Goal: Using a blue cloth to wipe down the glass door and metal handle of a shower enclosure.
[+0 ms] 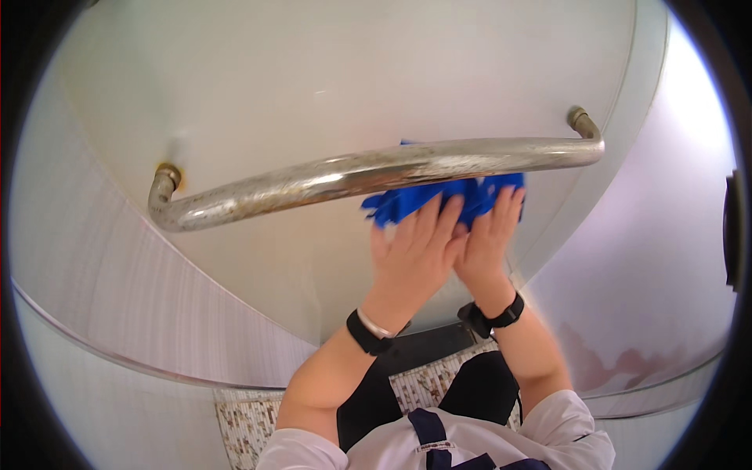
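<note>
A bright blue cloth (407,200), bunched with ragged-looking edges, shows below a long metal bar handle (345,174), and a small corner shows above it. My left hand (415,247) has hold of the lower part of the cloth, its fingers reaching up over it. Beside it, my right hand (487,243) holds the cloth's right part. The two hands touch near the thumbs. Part of the cloth is hidden behind the bar, and some fingertips blend into its folds. Whether the cloth touches the bar or the panel behind, I cannot tell.
The bar is fixed to a pale panel (313,86) at both ends, with rust around the left mount (168,174). Glossy side walls (627,258) curve in. Patterned floor (247,423) and a dark strip (431,348) lie below. Black bands circle both wrists.
</note>
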Tool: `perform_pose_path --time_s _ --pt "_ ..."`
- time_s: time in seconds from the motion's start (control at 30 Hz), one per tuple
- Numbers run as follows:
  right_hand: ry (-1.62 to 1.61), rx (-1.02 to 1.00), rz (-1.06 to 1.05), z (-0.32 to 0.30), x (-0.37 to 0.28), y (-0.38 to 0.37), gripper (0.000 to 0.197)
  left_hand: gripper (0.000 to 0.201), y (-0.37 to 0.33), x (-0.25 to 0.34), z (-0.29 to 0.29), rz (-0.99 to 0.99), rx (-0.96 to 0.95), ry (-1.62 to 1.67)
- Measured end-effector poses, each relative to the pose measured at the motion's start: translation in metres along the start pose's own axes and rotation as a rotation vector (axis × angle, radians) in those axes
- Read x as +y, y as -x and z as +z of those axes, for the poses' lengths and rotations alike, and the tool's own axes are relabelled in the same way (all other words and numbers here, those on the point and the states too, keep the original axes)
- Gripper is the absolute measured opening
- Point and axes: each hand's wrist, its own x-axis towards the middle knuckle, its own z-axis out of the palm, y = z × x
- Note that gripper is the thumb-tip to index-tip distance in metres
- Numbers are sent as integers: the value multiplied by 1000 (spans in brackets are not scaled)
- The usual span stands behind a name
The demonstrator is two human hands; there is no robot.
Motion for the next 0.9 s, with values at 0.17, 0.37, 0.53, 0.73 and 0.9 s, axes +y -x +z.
perform_pose_path --time_s 0.17,0.37,0.53,0.73,0.9 --pt "-130 -151 -82 0 -41 38 59 56 92 -28 -24 -214 -252 -192" --pt "-178 34 8 1 -94 -37 63 64 27 -63 -60 -361 -27 -148" --pt "92 -89 -57 19 -144 -65 45 59 33 -105 -42 -448 99 -125" --pt "109 -390 -236 43 -144 52 34 67 182 -100 -14 -467 -158 -184" --pt "46 -394 -329 50 -155 57 38 70 191 -108 -15 -600 -143 73"
